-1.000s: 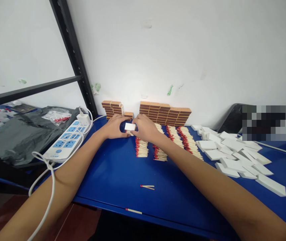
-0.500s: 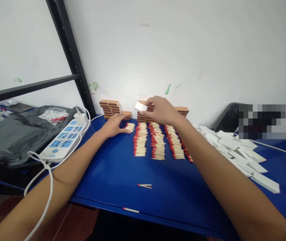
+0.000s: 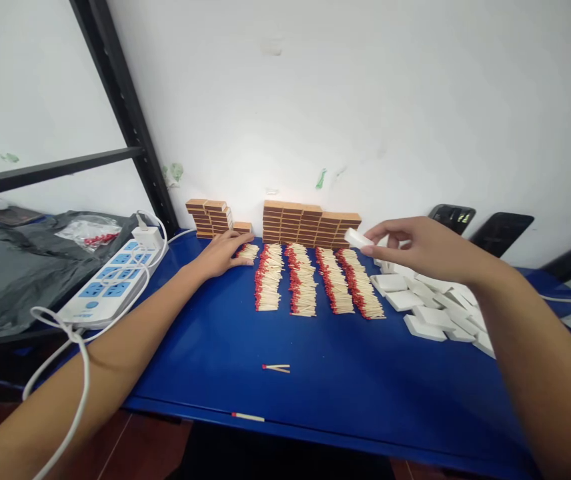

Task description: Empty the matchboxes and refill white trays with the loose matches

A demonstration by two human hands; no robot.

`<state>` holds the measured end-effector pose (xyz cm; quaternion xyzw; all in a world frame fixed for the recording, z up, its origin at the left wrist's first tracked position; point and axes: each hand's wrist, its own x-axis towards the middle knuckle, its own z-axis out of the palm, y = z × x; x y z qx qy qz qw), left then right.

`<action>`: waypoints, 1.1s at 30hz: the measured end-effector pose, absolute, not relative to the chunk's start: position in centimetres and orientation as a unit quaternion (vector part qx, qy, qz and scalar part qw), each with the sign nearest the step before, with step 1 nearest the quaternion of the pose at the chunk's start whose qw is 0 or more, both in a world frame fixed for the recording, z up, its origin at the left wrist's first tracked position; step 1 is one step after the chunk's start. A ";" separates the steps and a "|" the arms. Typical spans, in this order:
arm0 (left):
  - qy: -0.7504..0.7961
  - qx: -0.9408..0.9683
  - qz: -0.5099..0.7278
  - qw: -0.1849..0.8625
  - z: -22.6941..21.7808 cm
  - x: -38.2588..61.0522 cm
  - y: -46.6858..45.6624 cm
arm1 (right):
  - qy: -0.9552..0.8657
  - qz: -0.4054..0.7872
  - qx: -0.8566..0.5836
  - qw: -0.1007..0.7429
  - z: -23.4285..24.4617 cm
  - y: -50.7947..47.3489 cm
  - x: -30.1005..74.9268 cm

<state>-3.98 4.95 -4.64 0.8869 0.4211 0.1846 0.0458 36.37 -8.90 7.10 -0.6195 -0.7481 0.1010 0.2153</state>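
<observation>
A right hand [image 3: 423, 247] pinches a small white box [image 3: 358, 239] above the table, while a left hand [image 3: 221, 255] rests with thumb and fingers apart.
Between this thumb and fingers lies a small bunch of matches [image 3: 249, 251]; whether the hand touches it, one cannot tell. The white box is near a pile of white boxes [image 3: 433, 310]. Four rows of matches [image 3: 269, 280] lie between the hands, and behind them brown matchboxes [image 3: 310, 225] stand stacked against the wall [image 3: 285, 107].
</observation>
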 end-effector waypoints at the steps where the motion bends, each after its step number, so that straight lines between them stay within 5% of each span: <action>1: 0.421 0.888 0.177 0.052 -4.7 -3.9 4.9 | -0.727 0.100 -0.639 0.229 6.4 -9.2 37.5; 14: 0.409 0.888 0.199 0.065 -4.9 -3.9 5.9 | -0.515 -0.018 -0.850 0.109 2.6 -8.2 51.6; 33: 0.400 0.889 0.217 0.051 -5.0 -4.0 6.2 | -0.494 0.000 -0.867 0.064 2.1 -7.8 52.7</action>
